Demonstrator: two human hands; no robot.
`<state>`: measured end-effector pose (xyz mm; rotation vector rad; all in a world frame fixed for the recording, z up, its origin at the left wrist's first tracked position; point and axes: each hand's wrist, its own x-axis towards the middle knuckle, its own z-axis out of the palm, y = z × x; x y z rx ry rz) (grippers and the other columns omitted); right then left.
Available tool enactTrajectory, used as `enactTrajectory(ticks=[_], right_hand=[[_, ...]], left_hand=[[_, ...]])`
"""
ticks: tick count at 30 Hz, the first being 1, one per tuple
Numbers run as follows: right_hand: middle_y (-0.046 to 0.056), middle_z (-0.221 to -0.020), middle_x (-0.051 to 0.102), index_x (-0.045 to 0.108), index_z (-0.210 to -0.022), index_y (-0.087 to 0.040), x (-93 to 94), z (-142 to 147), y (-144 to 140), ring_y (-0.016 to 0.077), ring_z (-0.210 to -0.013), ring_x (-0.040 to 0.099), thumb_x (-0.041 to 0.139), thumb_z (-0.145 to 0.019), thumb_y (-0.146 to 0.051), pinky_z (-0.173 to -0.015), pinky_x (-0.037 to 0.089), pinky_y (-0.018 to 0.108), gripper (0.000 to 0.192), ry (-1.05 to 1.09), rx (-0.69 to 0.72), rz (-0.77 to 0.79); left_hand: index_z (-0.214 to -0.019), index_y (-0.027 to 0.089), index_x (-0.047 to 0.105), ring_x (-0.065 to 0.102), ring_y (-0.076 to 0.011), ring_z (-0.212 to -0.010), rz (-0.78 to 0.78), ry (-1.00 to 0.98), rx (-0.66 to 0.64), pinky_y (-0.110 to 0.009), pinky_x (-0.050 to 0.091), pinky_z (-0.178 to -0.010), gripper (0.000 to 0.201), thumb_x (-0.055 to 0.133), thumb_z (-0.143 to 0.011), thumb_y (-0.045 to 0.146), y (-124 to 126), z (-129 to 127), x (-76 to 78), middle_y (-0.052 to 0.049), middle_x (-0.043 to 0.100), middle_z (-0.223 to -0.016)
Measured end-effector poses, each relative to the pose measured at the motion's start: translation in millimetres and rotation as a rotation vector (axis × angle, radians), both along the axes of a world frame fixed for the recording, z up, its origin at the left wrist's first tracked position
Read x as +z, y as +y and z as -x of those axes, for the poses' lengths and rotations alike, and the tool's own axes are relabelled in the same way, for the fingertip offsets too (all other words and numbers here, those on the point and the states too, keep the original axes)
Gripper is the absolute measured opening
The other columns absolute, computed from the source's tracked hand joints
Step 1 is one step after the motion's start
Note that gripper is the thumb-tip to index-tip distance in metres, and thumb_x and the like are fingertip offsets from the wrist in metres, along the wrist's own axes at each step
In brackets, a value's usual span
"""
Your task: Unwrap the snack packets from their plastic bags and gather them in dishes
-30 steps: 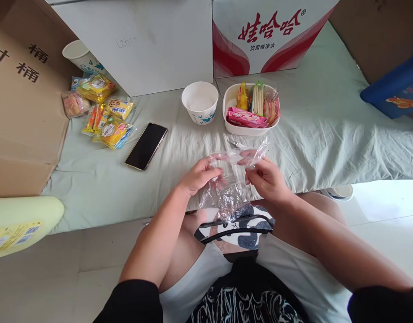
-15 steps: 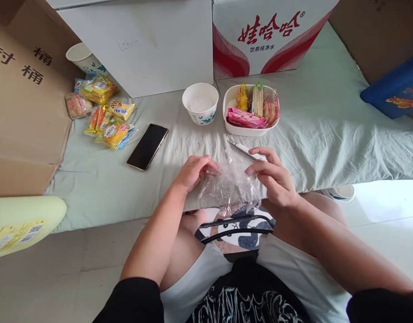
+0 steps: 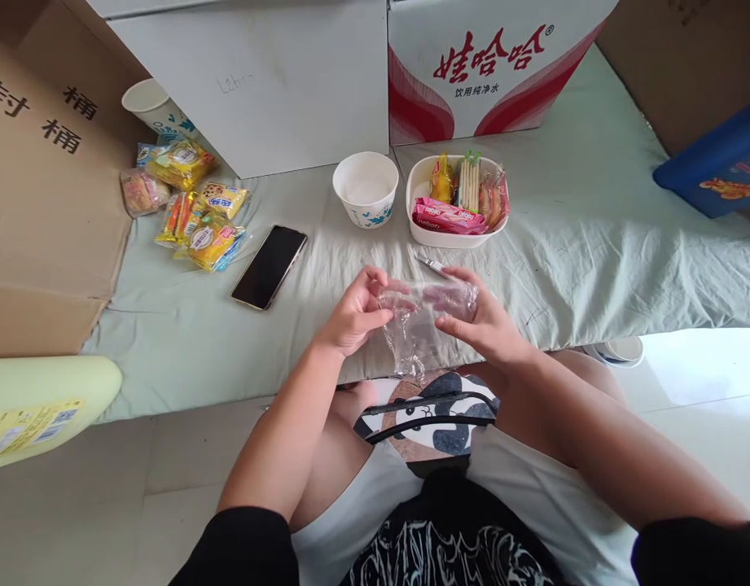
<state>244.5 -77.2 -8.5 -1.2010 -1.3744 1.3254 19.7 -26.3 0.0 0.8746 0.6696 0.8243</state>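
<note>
Fingers [image 3: 383, 299] of the left hand [image 3: 350, 313] and those of the right hand [image 3: 481, 317] are curled shut on the two ends of a clear plastic bag [image 3: 420, 321], pinching its upper edge so it hangs crumpled between them, just above the near edge of the bed. From where I stand, the biggest things are the white box [image 3: 258, 81] and the red-and-white water carton [image 3: 490, 65] at the back of the pale green sheet [image 3: 594, 236]. Smaller, a white tray of snacks [image 3: 453, 199] sits beside a paper cup [image 3: 366, 187]; a dark phone [image 3: 269, 266] lies left of the hands, near a loose pile of snack packets [image 3: 191, 203]. A pen [image 3: 432, 264] shows just beyond the bag. That bag looks feather-light, limp and slippery; I would judge it best held by its rim.
</note>
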Motion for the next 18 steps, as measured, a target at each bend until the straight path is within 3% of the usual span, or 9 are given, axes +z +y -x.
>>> enactTrajectory(ticks=[2,5,8,14,18], right_hand=[[0.007,-0.094,0.072,0.067,-0.102,-0.022,5.4,1.1,1.1,0.0225,-0.086,0.068,0.078,-0.082,-0.055,-0.080,0.057,0.040,0.040,-0.020,0.070,0.098],[0.005,-0.079,0.070,0.065,-0.080,-0.020,10.0,5.1,0.9,0.0180,-0.073,0.064,0.073,-0.086,-0.051,-0.071,0.053,0.035,0.032,-0.099,-0.034,0.099],[0.004,-0.077,0.071,0.064,-0.080,-0.021,9.9,8.5,0.2,0.0184,-0.075,0.066,0.070,-0.087,-0.049,-0.072,0.053,0.034,0.030,-0.110,-0.146,0.055],[-0.001,-0.066,0.064,0.065,-0.099,-0.022,10.3,9.6,-2.6,0.0160,-0.060,0.060,0.074,-0.085,-0.049,-0.058,0.050,0.031,0.031,-0.073,-0.058,0.086],[-0.006,-0.061,0.057,0.064,-0.107,-0.023,12.0,10.3,-3.5,0.0131,-0.055,0.054,0.070,-0.085,-0.042,-0.055,0.045,0.027,0.029,-0.006,-0.122,0.102]], left_hand=[[-0.109,0.028,0.048,0.077,-0.0185,-0.088,0.038,-0.025,0.036,-0.032,0.055,-0.083,0.056,0.084,-0.067,0.022,-0.5,-0.5,2.3,0.001,0.073,-0.107],[-0.126,0.028,0.047,0.076,-0.0231,-0.095,0.122,0.074,0.010,-0.035,0.055,-0.082,0.071,0.087,-0.069,0.038,-0.7,-3.7,0.0,-0.005,0.075,-0.116],[-0.127,0.023,0.052,0.075,-0.0236,-0.092,0.155,0.213,-0.068,-0.035,0.053,-0.082,0.077,0.092,-0.063,0.036,-2.1,-8.0,-5.3,-0.009,0.078,-0.109],[-0.097,0.017,0.066,0.076,-0.0211,-0.079,0.112,0.269,-0.014,-0.030,0.054,-0.071,0.038,0.082,-0.068,0.035,-2.1,-6.8,-4.9,-0.007,0.080,-0.091],[-0.104,0.022,0.064,0.067,-0.0158,-0.055,0.084,0.284,-0.004,-0.026,0.050,-0.055,0.037,0.076,-0.072,0.036,-1.1,-2.1,0.5,0.002,0.074,-0.070]])
